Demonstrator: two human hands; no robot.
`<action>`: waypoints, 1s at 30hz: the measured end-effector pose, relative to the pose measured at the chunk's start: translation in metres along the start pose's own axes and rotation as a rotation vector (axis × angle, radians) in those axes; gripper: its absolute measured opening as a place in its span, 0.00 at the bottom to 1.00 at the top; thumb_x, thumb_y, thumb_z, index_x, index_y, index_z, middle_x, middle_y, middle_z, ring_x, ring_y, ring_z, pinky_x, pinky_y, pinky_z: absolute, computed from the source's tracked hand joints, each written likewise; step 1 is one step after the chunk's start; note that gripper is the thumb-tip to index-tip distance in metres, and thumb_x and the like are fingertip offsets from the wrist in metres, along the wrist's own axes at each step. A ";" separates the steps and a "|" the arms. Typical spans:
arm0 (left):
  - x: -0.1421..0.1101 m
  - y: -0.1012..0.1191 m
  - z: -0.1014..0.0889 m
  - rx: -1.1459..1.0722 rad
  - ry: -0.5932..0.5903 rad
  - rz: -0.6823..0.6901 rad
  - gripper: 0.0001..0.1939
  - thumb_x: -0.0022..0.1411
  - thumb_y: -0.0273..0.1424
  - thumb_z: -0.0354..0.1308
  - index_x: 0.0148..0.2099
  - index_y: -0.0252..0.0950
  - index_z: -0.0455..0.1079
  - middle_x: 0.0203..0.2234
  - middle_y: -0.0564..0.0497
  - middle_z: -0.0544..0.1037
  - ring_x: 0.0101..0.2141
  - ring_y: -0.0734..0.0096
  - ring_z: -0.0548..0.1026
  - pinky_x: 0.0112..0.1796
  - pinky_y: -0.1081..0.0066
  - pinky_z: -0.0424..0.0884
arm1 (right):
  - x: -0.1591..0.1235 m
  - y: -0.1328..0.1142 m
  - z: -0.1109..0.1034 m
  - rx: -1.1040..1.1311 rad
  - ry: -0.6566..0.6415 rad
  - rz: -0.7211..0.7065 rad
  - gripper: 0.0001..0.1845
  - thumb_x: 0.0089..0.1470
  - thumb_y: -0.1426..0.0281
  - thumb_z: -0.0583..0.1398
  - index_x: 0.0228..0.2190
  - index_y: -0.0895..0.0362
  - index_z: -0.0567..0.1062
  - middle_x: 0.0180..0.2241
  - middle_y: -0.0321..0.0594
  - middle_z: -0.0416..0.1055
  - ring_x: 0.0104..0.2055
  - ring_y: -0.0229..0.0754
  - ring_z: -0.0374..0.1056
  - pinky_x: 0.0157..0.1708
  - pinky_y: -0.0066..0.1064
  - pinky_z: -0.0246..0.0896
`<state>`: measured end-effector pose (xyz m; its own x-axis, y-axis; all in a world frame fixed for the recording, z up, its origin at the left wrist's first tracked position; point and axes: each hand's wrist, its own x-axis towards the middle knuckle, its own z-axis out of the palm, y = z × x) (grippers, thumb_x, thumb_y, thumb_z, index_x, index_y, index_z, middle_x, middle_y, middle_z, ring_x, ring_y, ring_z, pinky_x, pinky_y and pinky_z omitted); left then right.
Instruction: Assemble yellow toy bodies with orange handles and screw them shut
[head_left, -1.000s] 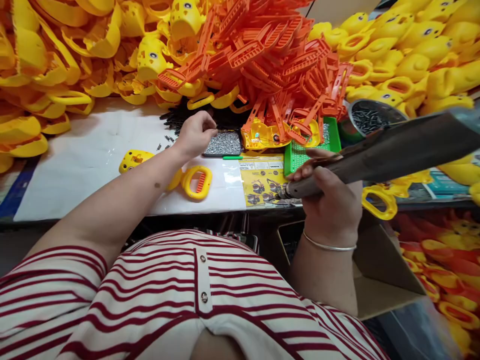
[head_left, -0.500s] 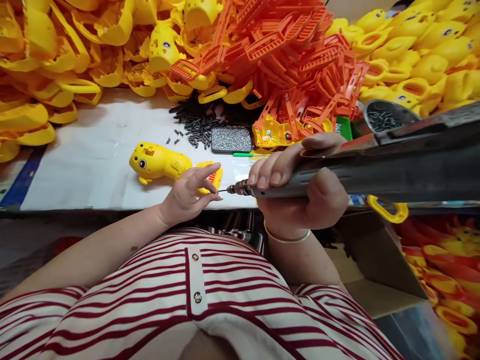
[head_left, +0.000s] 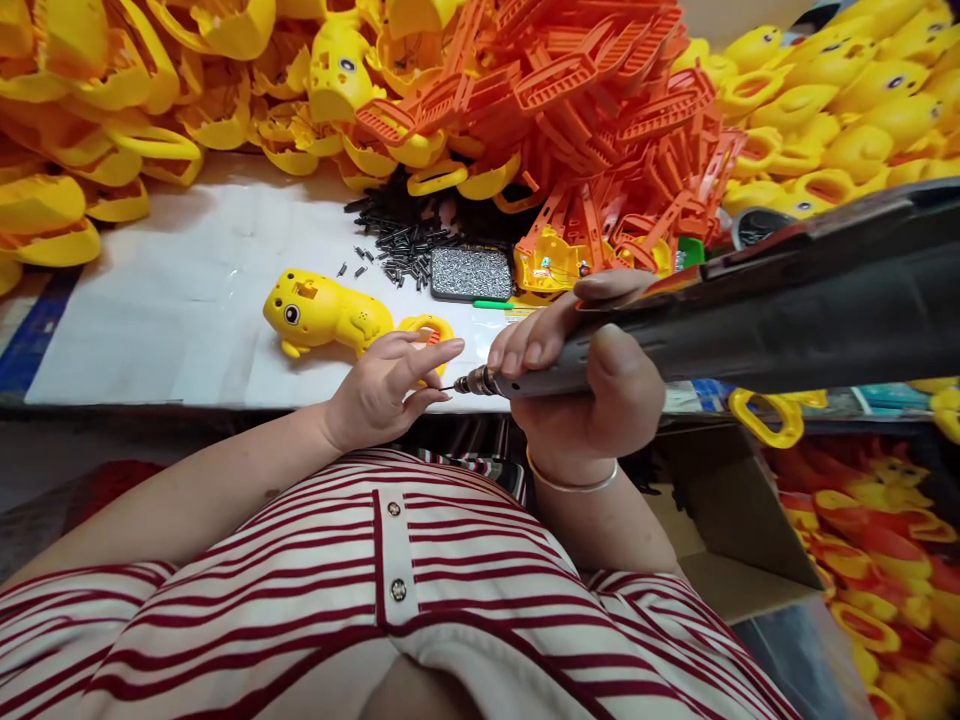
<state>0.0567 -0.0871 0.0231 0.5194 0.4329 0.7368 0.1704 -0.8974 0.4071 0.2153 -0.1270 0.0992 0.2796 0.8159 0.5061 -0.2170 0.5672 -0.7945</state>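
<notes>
With my right hand [head_left: 592, 395], I am grasping the dark power screwdriver [head_left: 720, 345] firmly. My left hand [head_left: 379, 395] pinches the thin bit [head_left: 448, 388] at its tip; if a screw is there, I cannot tell. The yellow toy animal [head_left: 322, 315] lies just beyond my left hand. To its right is the screw tray [head_left: 471, 273].

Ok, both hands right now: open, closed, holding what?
Left hand: fingertips at the driver bit; whether they pinch anything can't be told.
Right hand: closed around the dark power driver.
</notes>
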 end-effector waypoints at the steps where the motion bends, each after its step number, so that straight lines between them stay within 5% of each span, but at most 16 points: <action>1: 0.000 0.001 0.000 0.004 -0.020 -0.023 0.30 0.63 0.30 0.60 0.65 0.46 0.56 0.26 0.59 0.80 0.31 0.71 0.78 0.48 0.61 0.73 | 0.000 -0.002 0.002 -0.013 0.015 0.015 0.13 0.49 0.51 0.63 0.33 0.43 0.70 0.14 0.26 0.57 0.15 0.39 0.58 0.18 0.34 0.60; 7: 0.000 0.002 -0.002 -0.058 -0.176 -0.265 0.31 0.63 0.37 0.59 0.66 0.43 0.55 0.35 0.51 0.82 0.40 0.64 0.79 0.54 0.55 0.68 | 0.003 -0.007 0.005 -0.049 0.063 0.048 0.16 0.47 0.49 0.64 0.30 0.45 0.68 0.14 0.25 0.56 0.13 0.38 0.57 0.16 0.34 0.58; 12: 0.016 -0.001 -0.011 0.306 -0.480 -0.474 0.36 0.53 0.42 0.67 0.62 0.41 0.64 0.59 0.39 0.70 0.60 0.45 0.64 0.63 0.35 0.44 | 0.004 0.008 -0.001 -0.081 0.118 0.032 0.17 0.45 0.51 0.65 0.31 0.44 0.68 0.15 0.25 0.58 0.15 0.39 0.61 0.18 0.34 0.63; 15: 0.026 -0.003 -0.015 0.454 -0.596 -0.548 0.29 0.57 0.39 0.63 0.60 0.43 0.67 0.60 0.41 0.68 0.62 0.42 0.60 0.62 0.30 0.35 | 0.006 0.024 -0.006 -0.105 0.147 0.004 0.18 0.44 0.49 0.65 0.32 0.44 0.67 0.15 0.24 0.58 0.15 0.39 0.61 0.19 0.34 0.63; 23: 0.047 -0.011 -0.017 0.535 -0.866 -0.531 0.33 0.58 0.46 0.60 0.63 0.41 0.64 0.54 0.40 0.74 0.57 0.45 0.67 0.61 0.40 0.44 | 0.006 0.056 -0.017 -0.160 0.153 -0.021 0.16 0.49 0.52 0.63 0.33 0.47 0.69 0.19 0.27 0.60 0.18 0.36 0.64 0.23 0.33 0.64; 30: 0.054 -0.019 -0.016 0.528 -0.916 -0.464 0.31 0.57 0.50 0.58 0.59 0.40 0.68 0.48 0.41 0.78 0.51 0.46 0.70 0.56 0.48 0.51 | 0.007 0.064 -0.023 -0.098 0.182 -0.063 0.14 0.50 0.54 0.63 0.32 0.49 0.70 0.17 0.25 0.60 0.18 0.33 0.64 0.23 0.29 0.64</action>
<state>0.0678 -0.0455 0.0635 0.6914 0.6995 -0.1810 0.7205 -0.6861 0.1005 0.2254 -0.0873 0.0439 0.4563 0.7401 0.4940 -0.1040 0.5957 -0.7964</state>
